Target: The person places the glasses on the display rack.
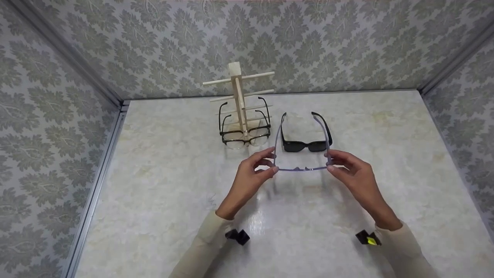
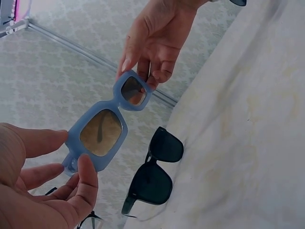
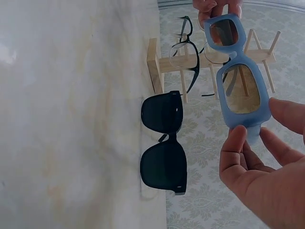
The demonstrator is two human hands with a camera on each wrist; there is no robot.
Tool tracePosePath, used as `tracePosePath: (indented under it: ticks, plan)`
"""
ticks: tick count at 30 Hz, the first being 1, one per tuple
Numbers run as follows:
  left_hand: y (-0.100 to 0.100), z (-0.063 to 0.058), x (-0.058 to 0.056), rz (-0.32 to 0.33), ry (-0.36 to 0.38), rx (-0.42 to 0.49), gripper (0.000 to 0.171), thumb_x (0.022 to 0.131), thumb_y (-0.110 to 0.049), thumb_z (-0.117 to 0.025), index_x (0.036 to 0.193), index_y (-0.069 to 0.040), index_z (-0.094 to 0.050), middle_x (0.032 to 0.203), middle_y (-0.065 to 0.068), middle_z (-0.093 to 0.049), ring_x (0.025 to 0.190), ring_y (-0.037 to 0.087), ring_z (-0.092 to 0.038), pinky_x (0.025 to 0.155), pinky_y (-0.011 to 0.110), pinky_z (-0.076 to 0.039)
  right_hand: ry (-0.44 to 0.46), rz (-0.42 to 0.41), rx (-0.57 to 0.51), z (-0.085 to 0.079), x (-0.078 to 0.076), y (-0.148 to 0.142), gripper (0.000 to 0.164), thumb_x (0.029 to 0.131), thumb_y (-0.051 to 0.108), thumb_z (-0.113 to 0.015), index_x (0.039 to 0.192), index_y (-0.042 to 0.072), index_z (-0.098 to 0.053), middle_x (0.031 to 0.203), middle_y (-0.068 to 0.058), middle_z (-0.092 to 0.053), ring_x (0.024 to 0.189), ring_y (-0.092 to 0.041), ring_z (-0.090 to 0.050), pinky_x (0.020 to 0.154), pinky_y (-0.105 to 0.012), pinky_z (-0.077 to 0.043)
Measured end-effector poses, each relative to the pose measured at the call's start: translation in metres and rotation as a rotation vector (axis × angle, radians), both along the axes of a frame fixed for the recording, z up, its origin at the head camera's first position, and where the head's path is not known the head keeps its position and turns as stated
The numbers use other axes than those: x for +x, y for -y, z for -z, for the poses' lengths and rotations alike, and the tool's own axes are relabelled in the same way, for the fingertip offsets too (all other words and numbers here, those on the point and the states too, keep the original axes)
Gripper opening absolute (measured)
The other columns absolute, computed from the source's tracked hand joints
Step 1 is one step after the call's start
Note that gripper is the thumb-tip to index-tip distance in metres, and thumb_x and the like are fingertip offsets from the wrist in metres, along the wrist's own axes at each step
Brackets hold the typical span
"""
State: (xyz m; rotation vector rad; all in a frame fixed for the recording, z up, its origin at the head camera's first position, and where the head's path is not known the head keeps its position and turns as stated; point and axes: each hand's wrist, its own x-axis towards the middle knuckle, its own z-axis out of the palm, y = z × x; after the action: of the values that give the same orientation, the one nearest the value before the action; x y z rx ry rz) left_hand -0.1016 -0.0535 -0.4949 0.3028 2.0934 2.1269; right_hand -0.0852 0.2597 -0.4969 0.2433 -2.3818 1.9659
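Both hands hold one pair of blue sunglasses (image 2: 102,133) with brownish lenses, raised above the table with the arms unfolded toward the back. My left hand (image 1: 254,166) pinches the left hinge corner between thumb and fingers. The right hand (image 1: 353,172) grips the opposite corner the same way. Just behind the blue frame, black sunglasses (image 1: 305,146) with dark lenses sit on the table, arms spread open. To their left stands a wooden eyewear rack (image 1: 236,83); two pairs of black-rimmed clear glasses (image 3: 196,59) hang on its lower pegs.
The upper pegs (image 1: 258,75) of the rack stick out to both sides. Patterned wall panels (image 1: 270,42) enclose the marbled table (image 1: 162,185) at the back and sides. Small dark wrist-worn pieces (image 1: 237,236) show beside the sleeves.
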Motion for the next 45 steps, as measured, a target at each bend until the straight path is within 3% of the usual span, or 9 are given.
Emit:
tracePosePath:
  ticks: [6,13,27,33,39,45]
  plan:
    - [0.005,-0.006,0.003,-0.022,-0.017,0.01,0.055,0.098,0.002,-0.077,0.152,0.002,-0.064,0.137,0.023,-0.068,0.112,0.028,-0.071,0.083,0.026,-0.062,-0.012,-0.009,-0.02,-0.006,-0.001,0.005,0.04,0.102,-0.001,-0.077,0.142,-0.001,-0.071,0.139,-0.02,-0.071,0.119,-0.025,-0.069,0.096,-0.025,-0.062]
    - [0.012,-0.014,0.005,-0.036,-0.025,0.02,0.055,0.098,0.003,-0.078,0.152,0.001,-0.064,0.137,0.02,-0.068,0.11,0.02,-0.071,0.082,0.025,-0.061,-0.05,-0.025,-0.06,-0.014,-0.002,0.012,0.04,0.1,-0.007,-0.076,0.141,-0.005,-0.071,0.138,-0.03,-0.069,0.117,-0.027,-0.07,0.095,-0.026,-0.062]
    - [0.028,-0.027,0.016,-0.063,-0.047,0.017,0.056,0.099,0.003,-0.078,0.152,0.0,-0.064,0.137,0.017,-0.069,0.114,0.027,-0.07,0.086,0.025,-0.061,-0.066,-0.052,-0.036,-0.028,-0.002,0.027,0.042,0.101,-0.006,-0.076,0.142,0.0,-0.071,0.139,-0.021,-0.072,0.119,-0.028,-0.069,0.096,-0.027,-0.062]
    - [0.035,-0.034,0.022,-0.078,-0.071,0.031,0.057,0.098,0.005,-0.078,0.153,0.001,-0.063,0.139,0.023,-0.066,0.115,0.029,-0.069,0.087,0.024,-0.061,-0.087,-0.08,-0.047,-0.033,-0.003,0.033,0.043,0.1,-0.008,-0.076,0.142,0.001,-0.072,0.14,-0.025,-0.07,0.12,-0.028,-0.069,0.096,-0.026,-0.062]
    - [0.041,-0.04,0.027,-0.099,-0.08,0.014,0.058,0.098,0.003,-0.079,0.154,-0.001,-0.063,0.139,0.021,-0.066,0.116,0.031,-0.07,0.088,0.026,-0.062,-0.098,-0.096,-0.058,-0.038,-0.003,0.04,0.043,0.1,-0.008,-0.076,0.142,0.002,-0.072,0.14,-0.019,-0.071,0.12,-0.027,-0.069,0.096,-0.027,-0.062]
    - [0.048,-0.047,0.033,-0.116,-0.119,0.025,0.056,0.098,0.006,-0.078,0.152,0.001,-0.064,0.137,0.024,-0.065,0.115,0.032,-0.069,0.087,0.026,-0.062,-0.094,-0.119,-0.088,-0.041,-0.003,0.048,0.042,0.1,-0.008,-0.076,0.142,0.001,-0.072,0.14,-0.021,-0.071,0.12,-0.029,-0.069,0.097,-0.027,-0.062]
